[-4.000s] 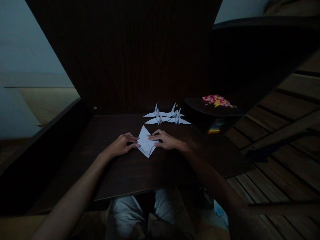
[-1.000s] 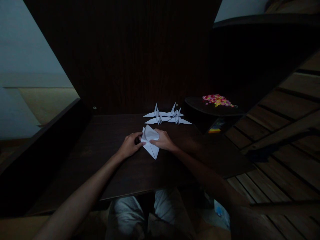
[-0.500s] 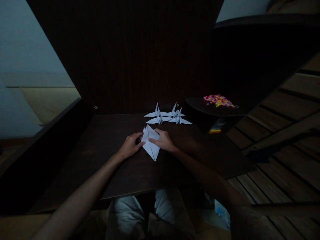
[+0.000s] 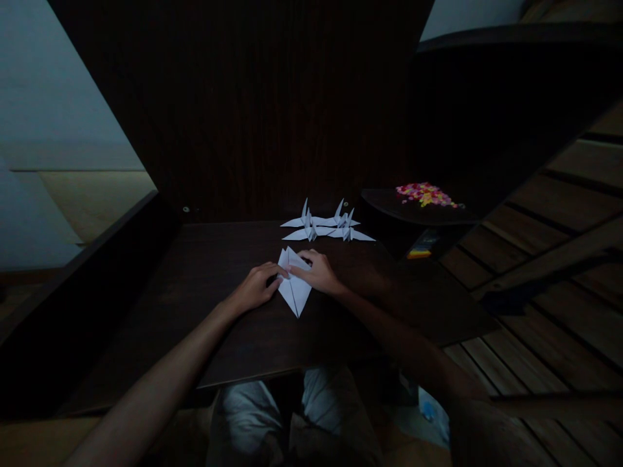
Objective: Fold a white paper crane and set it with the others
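The fingers point(image 4: 307, 253) of the right hand point(image 4: 321, 273) are curling at the upper right edge of one folded white paper point(image 4: 296, 297), the thumb is lying across its face, and together they are holding the sheet. The left hand point(image 4: 256, 285) is resting its thumb and index finger at the paper's left edge; whether they are pinching it, I cannot tell. The paper is lying on the dark desk point(image 4: 233, 353) between the two hands, a kite shape with two points showing at the top, one long point aiming at the person and a crease running down the middle.

Just beyond it, what look like four white paper birds point(image 4: 318, 231) are standing in two rows of two, wings overlapping, near the back panel point(image 4: 272, 117).

To the right, one rounded shelf point(image 4: 382, 200) is carrying a heap of small pink, red and yellow pieces point(image 4: 423, 194), too many and too small for counting. In the compartment below, one yellow-edged item point(image 4: 419, 253) is sitting, its kind unclear.

Both forearms are reaching in from the bottom corners, wrists low, converging on the paper. Two trousered legs point(image 4: 250, 412) are showing beneath the desk.
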Tool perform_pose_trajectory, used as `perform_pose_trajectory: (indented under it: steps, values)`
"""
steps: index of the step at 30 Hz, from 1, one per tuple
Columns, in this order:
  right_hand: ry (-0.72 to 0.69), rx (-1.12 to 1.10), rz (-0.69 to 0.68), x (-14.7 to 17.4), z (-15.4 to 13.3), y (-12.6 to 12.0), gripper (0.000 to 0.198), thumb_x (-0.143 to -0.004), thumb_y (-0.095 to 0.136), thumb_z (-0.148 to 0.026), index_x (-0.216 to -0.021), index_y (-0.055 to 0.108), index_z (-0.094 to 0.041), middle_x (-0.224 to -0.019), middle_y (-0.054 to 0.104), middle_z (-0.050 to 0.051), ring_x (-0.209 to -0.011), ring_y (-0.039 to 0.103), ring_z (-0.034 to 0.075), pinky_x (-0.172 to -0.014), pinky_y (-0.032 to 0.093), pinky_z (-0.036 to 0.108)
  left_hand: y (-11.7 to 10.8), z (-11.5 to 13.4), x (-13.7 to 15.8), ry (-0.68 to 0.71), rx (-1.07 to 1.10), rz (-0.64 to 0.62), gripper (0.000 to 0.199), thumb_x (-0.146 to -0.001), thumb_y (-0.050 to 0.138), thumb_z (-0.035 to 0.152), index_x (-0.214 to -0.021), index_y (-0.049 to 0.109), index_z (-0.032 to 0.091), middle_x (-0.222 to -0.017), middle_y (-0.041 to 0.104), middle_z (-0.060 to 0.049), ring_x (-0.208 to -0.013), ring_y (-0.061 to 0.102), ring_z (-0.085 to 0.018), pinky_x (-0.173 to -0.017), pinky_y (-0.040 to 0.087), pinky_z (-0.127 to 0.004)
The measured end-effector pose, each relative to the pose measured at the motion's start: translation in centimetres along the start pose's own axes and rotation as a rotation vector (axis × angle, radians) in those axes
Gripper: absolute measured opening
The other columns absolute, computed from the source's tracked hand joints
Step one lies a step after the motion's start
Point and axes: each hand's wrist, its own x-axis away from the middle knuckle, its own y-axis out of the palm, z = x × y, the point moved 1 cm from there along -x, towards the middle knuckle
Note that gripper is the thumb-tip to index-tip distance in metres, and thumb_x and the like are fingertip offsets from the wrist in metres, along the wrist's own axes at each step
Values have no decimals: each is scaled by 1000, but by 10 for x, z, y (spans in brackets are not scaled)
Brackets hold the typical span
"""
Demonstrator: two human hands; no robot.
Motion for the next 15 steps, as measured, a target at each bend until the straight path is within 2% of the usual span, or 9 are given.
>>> perform_pose_trajectory:
  steps: [3, 6, 9, 15]
  values:
    - [-126, -108, 38, 0, -4, 0, 15, -78, 69, -31, -80, 70, -16, -78, 68, 3, -76, 56, 16, -72, 43, 29, 1, 0, 1, 32, -33, -35, 20, -87, 49, 14, -95, 66, 20, -94, 67, -5, -92, 61, -20, -86, 48, -34]
    - [-181, -196, 53, 1, -10, 0, 14, -82, 65, -30, -80, 72, -18, -81, 70, 4, -80, 59, 17, -79, 45, 32, 2, 0, 2, 87, -64, -70, 24, -85, 48, 10, -95, 68, 20, -95, 69, -6, -92, 59, -20, -87, 47, -35]
    - [-157, -224, 42, 2, -15, -2, 15, -84, 64, -31, -81, 74, -20, -83, 71, 5, -83, 61, 18, -83, 46, 35, 2, 3, 2, 110, -92, -101, 28, -85, 47, 10, -97, 69, 21, -94, 69, -6, -92, 58, -21, -86, 47, -35]
    - [-94, -256, 29, 2, -18, -6, 24, -88, 58, -38, -92, 75, -22, -92, 72, 6, -93, 60, 21, -90, 45, 38, 1, 6, 0, 51, -116, -145, 30, -85, 47, 11, -101, 70, 23, -93, 68, -6, -91, 57, -21, -87, 46, -37]
